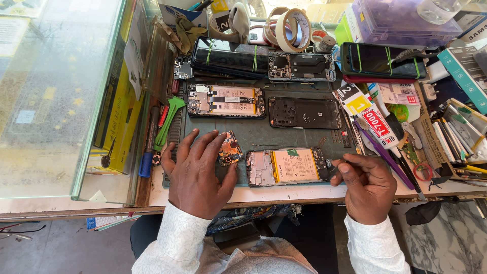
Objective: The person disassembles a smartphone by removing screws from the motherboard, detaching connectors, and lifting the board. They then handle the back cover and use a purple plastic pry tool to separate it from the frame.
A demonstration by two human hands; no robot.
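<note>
Green mat [256, 134]: holds opened phones, centre of bench.
Phone with yellow battery [286, 166]: near edge of mat, long axis left-right, between both hands.
Circuit board [231, 149]: just left of that phone, touching left fingertips.
Left hand [199, 172]: fingers spread, flat on mat, pinning board.
Right hand [366, 185]: fingers pinched on thin tool, tip at phone's right end; nearer hand.
</note>
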